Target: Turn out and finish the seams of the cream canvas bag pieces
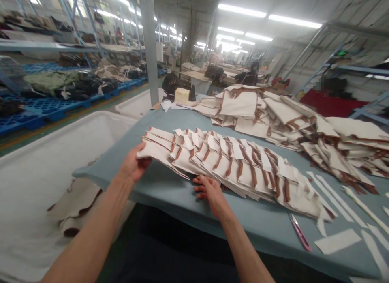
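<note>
A long overlapping row of cream fabric pieces [231, 161] with brown edges and white strips lies across the blue-green table [179, 202]. My left hand [135, 163] grips the leftmost piece at its left end, which is lifted a little off the table. At the row's near edge, my right hand [209, 191] has its fingers slightly curled and apart, with the fingertips by the underside of the pieces. A pink-handled cutter [299, 232] rests near the table's front edge, right of the row.
Behind the row is a large heap of cream pieces [240, 104]. White strips [337, 241] lie at the right. A white bin [27, 185] holding some fabric [75, 200] stands left of the table. A grey post [149, 48] rises at the table's far left corner.
</note>
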Action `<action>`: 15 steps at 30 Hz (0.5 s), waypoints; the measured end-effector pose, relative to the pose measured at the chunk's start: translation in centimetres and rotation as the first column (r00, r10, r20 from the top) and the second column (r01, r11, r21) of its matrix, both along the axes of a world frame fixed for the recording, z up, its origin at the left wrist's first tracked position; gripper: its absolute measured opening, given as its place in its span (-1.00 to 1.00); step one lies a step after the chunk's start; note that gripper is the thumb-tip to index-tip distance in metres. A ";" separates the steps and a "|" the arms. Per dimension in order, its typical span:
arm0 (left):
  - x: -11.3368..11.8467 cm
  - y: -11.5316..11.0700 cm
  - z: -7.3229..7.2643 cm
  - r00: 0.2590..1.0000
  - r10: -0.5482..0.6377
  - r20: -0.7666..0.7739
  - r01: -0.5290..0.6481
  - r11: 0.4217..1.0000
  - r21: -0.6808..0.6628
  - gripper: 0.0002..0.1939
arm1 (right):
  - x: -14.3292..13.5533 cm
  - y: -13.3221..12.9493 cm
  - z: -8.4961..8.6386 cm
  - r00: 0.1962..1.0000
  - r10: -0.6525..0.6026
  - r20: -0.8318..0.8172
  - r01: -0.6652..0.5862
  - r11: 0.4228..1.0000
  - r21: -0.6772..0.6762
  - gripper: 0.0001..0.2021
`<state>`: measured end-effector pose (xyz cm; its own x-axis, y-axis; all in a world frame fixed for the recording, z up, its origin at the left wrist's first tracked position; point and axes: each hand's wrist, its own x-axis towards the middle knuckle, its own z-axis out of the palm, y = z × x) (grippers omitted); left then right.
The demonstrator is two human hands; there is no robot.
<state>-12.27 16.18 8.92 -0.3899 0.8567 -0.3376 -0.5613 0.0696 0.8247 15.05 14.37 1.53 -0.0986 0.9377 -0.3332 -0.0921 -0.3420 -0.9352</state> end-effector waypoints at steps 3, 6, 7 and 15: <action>-1.7 -3.1 2.6 0.998 0.030 -0.060 -0.025 0.996 0.081 -0.80 | 0.2 0.4 0.3 0.998 0.031 0.057 -0.033 0.999 0.018 -0.40; -0.7 -6.9 3.5 0.991 -0.045 -0.127 0.054 0.996 0.068 -0.86 | 0.0 -1.7 1.6 0.988 0.081 0.133 -0.091 0.994 0.067 -0.42; 0.2 -8.1 3.5 0.986 -0.077 -0.148 0.086 0.994 0.059 -0.83 | -0.1 -3.0 2.2 0.981 0.092 0.171 -0.113 0.987 0.117 -0.44; 8.4 -15.2 4.3 0.850 -0.404 -0.338 0.437 0.899 0.026 -0.69 | 0.3 -10.6 5.5 0.879 -0.213 0.427 -0.326 0.386 0.863 -0.72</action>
